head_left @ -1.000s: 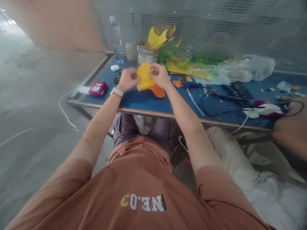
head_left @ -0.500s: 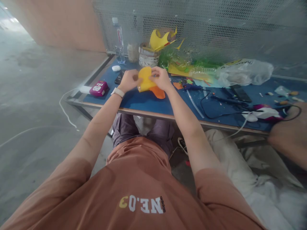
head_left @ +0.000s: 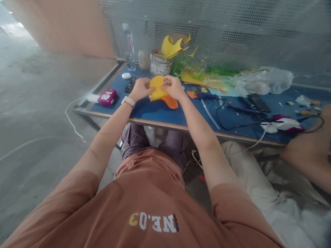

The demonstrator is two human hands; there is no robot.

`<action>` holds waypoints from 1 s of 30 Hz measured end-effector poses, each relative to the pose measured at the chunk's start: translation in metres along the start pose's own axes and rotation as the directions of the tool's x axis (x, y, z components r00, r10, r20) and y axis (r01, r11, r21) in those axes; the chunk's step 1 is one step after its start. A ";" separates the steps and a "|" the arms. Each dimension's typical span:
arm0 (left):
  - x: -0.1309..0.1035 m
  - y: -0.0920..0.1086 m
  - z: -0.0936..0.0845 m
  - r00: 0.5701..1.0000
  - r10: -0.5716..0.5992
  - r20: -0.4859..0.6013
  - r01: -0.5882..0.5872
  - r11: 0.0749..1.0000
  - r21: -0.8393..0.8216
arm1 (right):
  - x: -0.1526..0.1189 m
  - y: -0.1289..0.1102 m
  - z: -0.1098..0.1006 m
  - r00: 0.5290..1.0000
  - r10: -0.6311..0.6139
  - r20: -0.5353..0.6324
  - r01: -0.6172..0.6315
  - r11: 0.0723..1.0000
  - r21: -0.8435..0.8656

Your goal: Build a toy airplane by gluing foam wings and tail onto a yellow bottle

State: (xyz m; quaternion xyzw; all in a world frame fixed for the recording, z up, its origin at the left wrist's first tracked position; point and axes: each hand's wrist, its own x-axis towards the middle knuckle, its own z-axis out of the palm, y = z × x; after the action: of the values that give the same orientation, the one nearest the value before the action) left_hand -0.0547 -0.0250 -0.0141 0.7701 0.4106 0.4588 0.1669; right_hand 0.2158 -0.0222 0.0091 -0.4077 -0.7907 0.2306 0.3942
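Note:
Between my hands is a yellow sheet piece (head_left: 156,90) with a rounded top, held just over the blue table. My left hand (head_left: 141,88), with a pale band at the wrist, closes on its left edge. On the opposite edge, my right hand (head_left: 174,88) grips it between thumb and fingers. An orange piece (head_left: 170,102) sticks out below and to the right of the yellow one; whether the two are joined I cannot tell. Behind my left hand lies a dark phone (head_left: 130,85), partly covered.
Left on the blue table (head_left: 155,115) are a purple pack (head_left: 107,97) and a water bottle (head_left: 130,51). Behind stands a tub (head_left: 160,63) with yellow scraps. To the right are a plastic bag (head_left: 263,81), cables and a power strip (head_left: 280,123), beside another person's arm (head_left: 307,151).
My left thumb has come lower across the yellow piece, and my right fingers have shifted slightly on its edge. The whole view has tilted a little.

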 end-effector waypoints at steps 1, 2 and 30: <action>0.000 0.001 0.001 1.000 -0.007 -0.004 0.007 1.000 -0.011 | 0.000 0.000 0.000 1.000 -0.004 0.001 0.004 1.000 -0.001; -0.001 0.002 0.001 1.000 -0.013 -0.005 0.013 1.000 -0.020 | 0.000 0.000 0.000 1.000 -0.008 0.002 0.008 1.000 -0.002; 0.001 0.011 0.018 0.999 -0.023 -0.041 0.022 0.999 -0.040 | -0.002 0.006 0.002 0.997 -0.080 -0.013 0.080 0.996 -0.031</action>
State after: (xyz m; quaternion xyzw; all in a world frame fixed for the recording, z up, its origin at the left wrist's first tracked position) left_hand -0.0346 -0.0290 -0.0161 0.7524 0.4135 0.4806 0.1787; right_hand 0.2172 -0.0206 0.0031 -0.3832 -0.8071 0.1995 0.4023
